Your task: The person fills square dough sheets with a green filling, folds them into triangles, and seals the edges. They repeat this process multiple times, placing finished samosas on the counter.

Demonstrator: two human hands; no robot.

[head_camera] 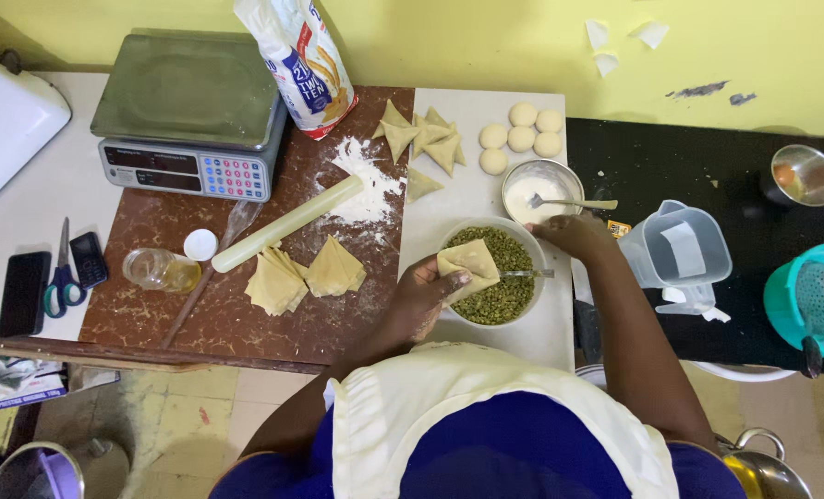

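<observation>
1. Yellow wall (pixel 449 37) backs a worktop; from my remote seat I see a brown mottled counter (pixel 153 305) on the left side and a black counter (pixel 671 157) on the right.
2. Far left I make out a black phone (pixel 22 293), blue-handled scissors (pixel 62 277) and a grey digital scale with a steel pan (pixel 186 111).
3. Next come a small clear bottle of yellow oil (pixel 161 270), a pale cream rolling pin (pixel 287 224) lying in spilled white flour (pixel 366 185), and two stacks of folded tan pastry sheets (pixel 301 274).
4. On the white cutting board (pixel 467 199) sit filled triangular pastries (pixel 421 139) and round dough balls (pixel 521 139).
5. I see the left hand (pixel 421 300) curled around a folded tan pastry cone (pixel 469 265), holding it over the rim of the white bowl of green filling (pixel 495 277).
6. The right hand (pixel 569 233) has its fingers closed on a metal spoon (pixel 526 273) whose bowl end lies in the green filling.
7. Just behind stands a steel bowl of white paste (pixel 541 189) with a fork in it.
8. Further right are a clear plastic jug (pixel 684 245) and a teal strainer (pixel 818 300).
</observation>
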